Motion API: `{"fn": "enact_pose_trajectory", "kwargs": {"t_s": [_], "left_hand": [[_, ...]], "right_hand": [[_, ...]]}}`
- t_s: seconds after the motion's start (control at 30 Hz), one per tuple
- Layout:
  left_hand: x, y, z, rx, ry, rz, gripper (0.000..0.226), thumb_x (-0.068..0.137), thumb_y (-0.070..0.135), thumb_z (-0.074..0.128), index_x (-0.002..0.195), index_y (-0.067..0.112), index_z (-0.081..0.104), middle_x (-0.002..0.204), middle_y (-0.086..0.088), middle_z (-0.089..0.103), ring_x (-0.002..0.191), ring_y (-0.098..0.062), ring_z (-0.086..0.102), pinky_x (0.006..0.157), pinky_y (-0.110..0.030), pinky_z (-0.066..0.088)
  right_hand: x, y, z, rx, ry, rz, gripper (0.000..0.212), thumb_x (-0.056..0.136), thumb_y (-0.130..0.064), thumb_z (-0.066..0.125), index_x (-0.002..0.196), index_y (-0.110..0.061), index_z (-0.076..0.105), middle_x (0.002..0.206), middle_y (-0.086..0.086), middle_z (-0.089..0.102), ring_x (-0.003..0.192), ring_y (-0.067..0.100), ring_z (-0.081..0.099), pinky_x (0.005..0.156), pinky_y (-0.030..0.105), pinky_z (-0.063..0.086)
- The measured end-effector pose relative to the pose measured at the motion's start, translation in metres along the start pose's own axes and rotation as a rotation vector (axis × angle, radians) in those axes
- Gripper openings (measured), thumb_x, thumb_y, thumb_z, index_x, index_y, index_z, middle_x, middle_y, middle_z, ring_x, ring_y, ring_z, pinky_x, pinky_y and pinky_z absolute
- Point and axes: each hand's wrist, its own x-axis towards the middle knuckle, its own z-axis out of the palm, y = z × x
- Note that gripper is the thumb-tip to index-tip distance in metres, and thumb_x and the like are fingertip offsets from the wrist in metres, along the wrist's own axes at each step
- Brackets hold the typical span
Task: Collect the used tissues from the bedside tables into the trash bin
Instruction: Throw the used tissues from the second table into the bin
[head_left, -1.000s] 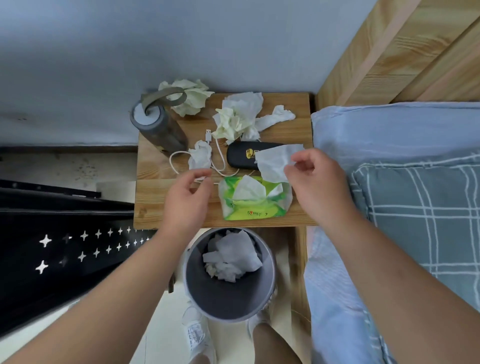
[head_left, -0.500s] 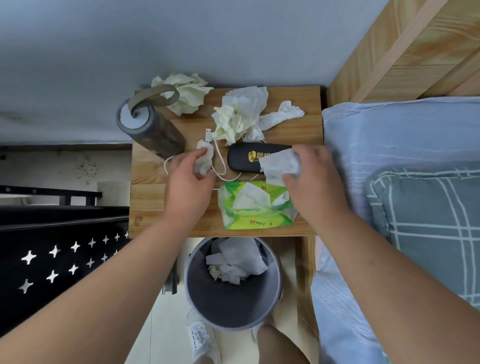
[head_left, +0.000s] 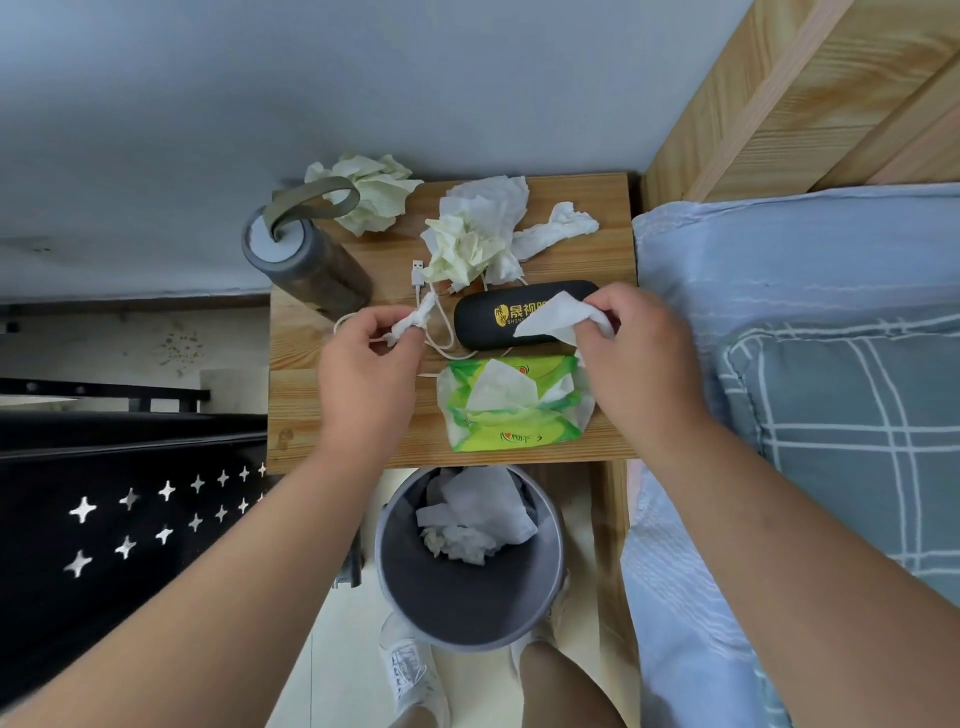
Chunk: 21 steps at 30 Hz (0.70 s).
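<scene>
White twisted tissue (head_left: 414, 323) in left hand (head_left: 363, 366), sheet (head_left: 555, 318) in right hand (head_left: 641, 361).

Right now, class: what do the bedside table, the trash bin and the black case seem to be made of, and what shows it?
Bedside table: wood or wood veneer, matte; grain lines show. Trash bin: probably plastic, smooth grey wall, soft sheen. Black case: perhaps hard plastic or leatherette, matte, gold print.

The worktop (head_left: 576, 260) is light brown wood grain. The twisted tissue (head_left: 415, 323) and the flat tissue (head_left: 555, 318) are white; the crumpled tissue (head_left: 375, 200) is pale yellow-green. The tissue pack (head_left: 511, 434) is green and white, the glasses case (head_left: 478, 318) black with gold lettering, the trash bin (head_left: 457, 608) grey, the pillow (head_left: 841, 441) grey-blue with white checks.
</scene>
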Motion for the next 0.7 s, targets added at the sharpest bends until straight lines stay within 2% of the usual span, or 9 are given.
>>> {"fn": "enact_pose_trajectory", "kwargs": {"t_s": [0.1,0.2,0.33,0.47,0.5,0.6,0.7], "left_hand": [[-0.024,0.008,-0.014,-0.139,0.000,-0.016,0.015,0.096,0.023,0.073,0.096,0.037,0.076,0.085,0.008,0.078,0.079,-0.015,0.077,0.076,-0.032,0.067],[-0.050,0.005,-0.025,-0.261,-0.025,-0.066,0.008,0.098,0.018,0.073,0.100,0.025,0.077,0.079,0.008,0.076,0.071,-0.006,0.073,0.079,-0.035,0.067],[-0.094,-0.021,-0.037,-0.290,-0.050,-0.131,0.005,0.099,0.019,0.073,0.096,0.022,0.075,0.074,0.005,0.075,0.070,-0.010,0.070,0.072,-0.026,0.064],[-0.129,-0.068,-0.043,-0.236,-0.081,-0.199,0.010,0.097,0.027,0.074,0.089,0.034,0.075,0.062,0.010,0.067,0.054,-0.010,0.060,0.045,-0.019,0.049],[-0.136,-0.082,-0.042,-0.209,-0.099,-0.219,0.008,0.095,0.031,0.075,0.089,0.037,0.075,0.059,0.012,0.064,0.051,-0.010,0.056,0.043,-0.020,0.045],[-0.147,-0.129,-0.035,-0.119,-0.170,-0.294,0.010,0.094,0.034,0.075,0.089,0.042,0.074,0.056,0.015,0.061,0.051,-0.011,0.052,0.055,-0.029,0.044],[-0.149,-0.175,-0.022,0.019,-0.215,-0.352,0.024,0.095,0.026,0.073,0.088,0.049,0.074,0.064,0.020,0.068,0.058,-0.013,0.059,0.063,-0.035,0.046]], "right_hand": [[-0.016,-0.010,-0.009,0.124,0.012,0.028,0.005,0.094,-0.017,0.067,0.093,-0.019,0.071,0.085,-0.002,0.070,0.076,0.017,0.063,0.059,0.028,0.045],[-0.043,-0.019,-0.013,0.252,-0.018,0.112,0.004,0.093,-0.027,0.067,0.092,-0.027,0.071,0.079,-0.007,0.072,0.073,0.012,0.068,0.062,0.038,0.057],[-0.094,-0.018,-0.004,0.349,-0.075,0.133,0.001,0.090,-0.031,0.067,0.090,-0.031,0.068,0.079,-0.010,0.072,0.067,0.012,0.067,0.061,0.040,0.058],[-0.151,0.007,0.020,0.384,-0.125,0.169,0.008,0.092,-0.025,0.068,0.087,-0.031,0.067,0.070,-0.009,0.067,0.061,0.009,0.059,0.054,0.021,0.046],[-0.164,0.016,0.029,0.381,-0.134,0.187,0.009,0.093,-0.025,0.067,0.086,-0.029,0.065,0.070,-0.006,0.066,0.063,0.012,0.059,0.054,0.019,0.045],[-0.194,0.045,0.063,0.278,-0.197,0.238,0.015,0.092,-0.031,0.059,0.077,-0.026,0.058,0.069,-0.001,0.061,0.064,0.016,0.055,0.051,0.023,0.039],[-0.211,0.073,0.100,0.162,-0.320,0.321,0.023,0.095,-0.034,0.053,0.073,-0.040,0.055,0.073,-0.016,0.062,0.065,0.008,0.056,0.050,0.022,0.038]]}}
